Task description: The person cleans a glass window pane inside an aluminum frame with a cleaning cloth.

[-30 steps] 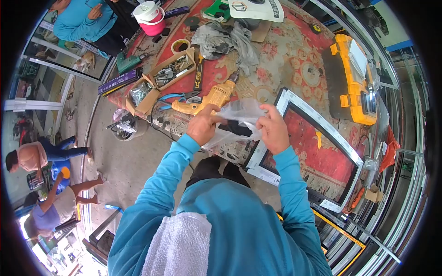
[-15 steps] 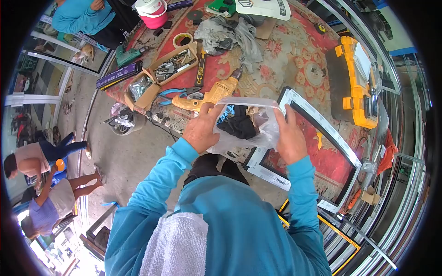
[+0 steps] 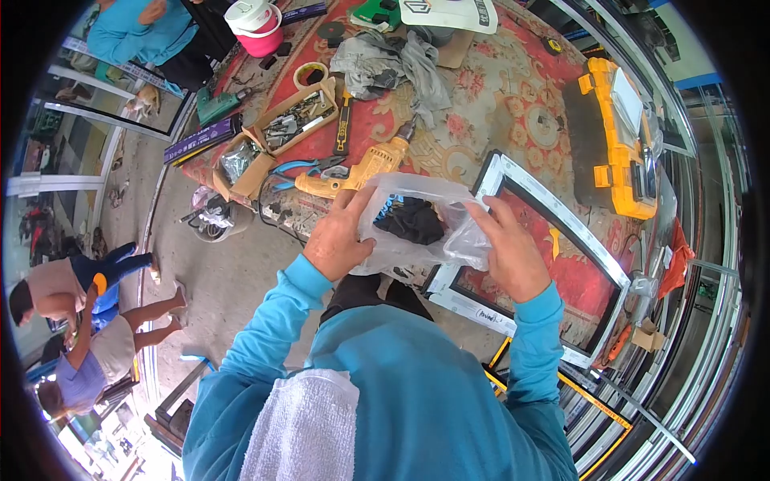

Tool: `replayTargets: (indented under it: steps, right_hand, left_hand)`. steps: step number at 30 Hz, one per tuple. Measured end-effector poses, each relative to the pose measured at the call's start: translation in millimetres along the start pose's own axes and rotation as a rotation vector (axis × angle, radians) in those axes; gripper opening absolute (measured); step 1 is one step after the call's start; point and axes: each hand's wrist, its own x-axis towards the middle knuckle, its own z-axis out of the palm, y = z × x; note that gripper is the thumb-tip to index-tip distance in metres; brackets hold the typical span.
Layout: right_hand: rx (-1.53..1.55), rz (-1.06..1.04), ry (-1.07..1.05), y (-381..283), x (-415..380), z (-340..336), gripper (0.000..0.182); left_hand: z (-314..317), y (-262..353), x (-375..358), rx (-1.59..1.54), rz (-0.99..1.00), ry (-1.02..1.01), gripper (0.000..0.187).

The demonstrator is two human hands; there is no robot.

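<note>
A clear plastic bag (image 3: 401,254) is spread between my two hands at the table's near edge, its mouth facing up toward me. My left hand (image 3: 337,239) pinches the bag's left rim between thumb and fingers. On the opposite side, my right hand (image 3: 515,255) grips the right rim, fingers pointing up along the film. Inside the bag lies a bunched black cloth (image 3: 419,222) with some blue lettering beside it. Just beyond my left hand rests a yellow power drill (image 3: 365,170). Blue-handled pliers (image 3: 301,167) lie left of the drill.
A white-and-black window frame (image 3: 553,208) lies right of the bag. Further right stands a yellow toolbox (image 3: 622,164). Cardboard boxes of hardware (image 3: 293,120), grey rags (image 3: 373,64) and a pink jug (image 3: 258,38) occupy the far left. Another person (image 3: 140,32) stands beyond the table.
My right hand has shifted slightly right and down along the bag's rim, and my left hand slightly left. The bag's mouth has changed shape, its far rim standing higher over the contents.
</note>
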Motion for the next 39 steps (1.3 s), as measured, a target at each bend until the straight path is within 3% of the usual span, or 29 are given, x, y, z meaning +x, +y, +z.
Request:
replayTargets:
  steps: [4, 6, 12, 16, 18, 25, 28, 30, 34, 39]
  right_hand:
    - [0.043, -0.041, -0.016, 5.8, 2.4, 1.5, 0.048]
    - [0.072, -0.033, -0.068, 7.4, 4.0, 0.1, 0.027]
    - [0.084, -0.144, 0.058, -1.7, 4.7, -11.6, 0.014]
    - [0.110, -0.137, 0.061, -8.4, 3.6, -20.4, 0.017]
    - [0.110, -0.132, 0.087, -11.1, 2.3, -24.4, 0.024]
    - [0.060, -0.180, 0.144, -6.8, -1.9, -37.5, 0.033]
    - [0.074, -0.060, 0.129, -11.5, -2.5, -45.8, 0.040]
    - [0.164, 0.130, 0.142, -13.8, -2.8, -47.2, 0.043]
    - [0.299, 0.214, 0.126, 0.4, -3.3, -37.5, 0.040]
    - [0.577, 0.067, 0.312, 4.7, -0.4, -24.3, 0.027]
  left_hand:
    - [-7.9, -0.9, -3.2, 0.012, 0.006, 0.020, 0.081]
    - [-12.2, -1.2, -6.0, 0.038, 0.013, 0.006, 0.071]
    - [-23.8, 0.6, -14.4, -0.082, 0.162, 0.123, 0.049]
    - [-29.1, 8.7, -22.3, -0.218, 0.070, 0.135, 0.043]
    - [-29.8, 11.3, -26.0, -0.445, -0.018, 0.097, 0.043]
    - [-32.2, 24.5, -32.5, -0.506, -0.052, 0.043, 0.048]
    - [-31.3, 24.3, -30.5, -0.553, 0.025, 0.064, 0.048]
    - [-30.1, 21.5, -28.2, -0.521, 0.114, 0.103, 0.047]
    - [-32.2, 24.4, -25.0, -0.561, 0.072, 0.071, 0.047]
    - [-28.9, 27.7, -23.0, -0.580, 0.124, 0.113, 0.053]
